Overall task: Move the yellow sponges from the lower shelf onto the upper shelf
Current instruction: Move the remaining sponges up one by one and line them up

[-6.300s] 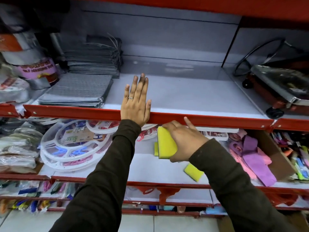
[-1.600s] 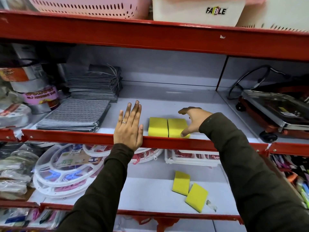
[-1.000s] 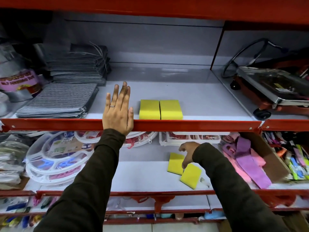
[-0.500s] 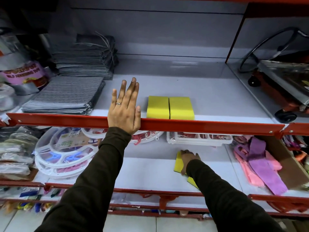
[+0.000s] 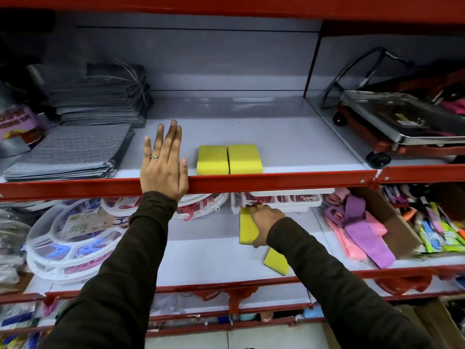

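Two yellow sponges lie side by side near the front of the upper shelf. On the lower shelf, my right hand grips a third yellow sponge by its right edge, fingers over its far end. A fourth yellow sponge lies tilted just in front of it, partly under my right sleeve. My left hand rests flat and spread on the upper shelf's red front rail, left of the two sponges, holding nothing.
Stacks of grey cloths fill the upper shelf's left side. A red-wheeled metal trolley sits in the right bay. Below are white round clip hangers, a white clip tray behind my right hand, and pink and purple items.
My right hand left the upper shelf after placing the second sponge, dropped to the lower shelf and closed on one of the two sponges there. My left hand stayed on the rail.
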{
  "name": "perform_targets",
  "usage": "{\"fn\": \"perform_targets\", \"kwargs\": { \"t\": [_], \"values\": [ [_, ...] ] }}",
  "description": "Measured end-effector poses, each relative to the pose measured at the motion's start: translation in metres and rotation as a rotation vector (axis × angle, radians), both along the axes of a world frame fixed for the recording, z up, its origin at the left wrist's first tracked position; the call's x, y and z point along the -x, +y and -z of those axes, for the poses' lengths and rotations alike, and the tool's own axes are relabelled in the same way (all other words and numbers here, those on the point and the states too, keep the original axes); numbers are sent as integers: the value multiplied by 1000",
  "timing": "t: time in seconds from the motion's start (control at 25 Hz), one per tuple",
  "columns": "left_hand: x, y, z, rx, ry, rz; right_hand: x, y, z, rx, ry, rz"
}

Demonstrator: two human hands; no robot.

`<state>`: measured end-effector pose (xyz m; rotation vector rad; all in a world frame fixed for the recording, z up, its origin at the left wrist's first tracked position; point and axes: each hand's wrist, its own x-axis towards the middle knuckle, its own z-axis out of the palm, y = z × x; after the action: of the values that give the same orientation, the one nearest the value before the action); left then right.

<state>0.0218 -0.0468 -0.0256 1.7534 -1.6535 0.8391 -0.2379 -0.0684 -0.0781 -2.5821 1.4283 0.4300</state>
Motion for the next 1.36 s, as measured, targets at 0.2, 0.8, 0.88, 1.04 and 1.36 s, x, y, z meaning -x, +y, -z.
{"fn": "perform_targets", "kwargs": {
  "t": [0.2,0.8,0.88,1.04,1.36],
  "values": [
    [2,2,-3,-15,15,5,14,34,-62,-41,-70,-55],
    [-2,0,-1,10,12,25,26,-88,-180,135,-16,66],
    [-3,-1,0,12,6,22,19,-95,-172,42,43,45],
    [-3,-1,0,16,-3,23,21,-100,-165,-36,-2,31],
    [-1,-1,0,16,28,24,63,-36,-177,-31,-550,32]
  ]
}}
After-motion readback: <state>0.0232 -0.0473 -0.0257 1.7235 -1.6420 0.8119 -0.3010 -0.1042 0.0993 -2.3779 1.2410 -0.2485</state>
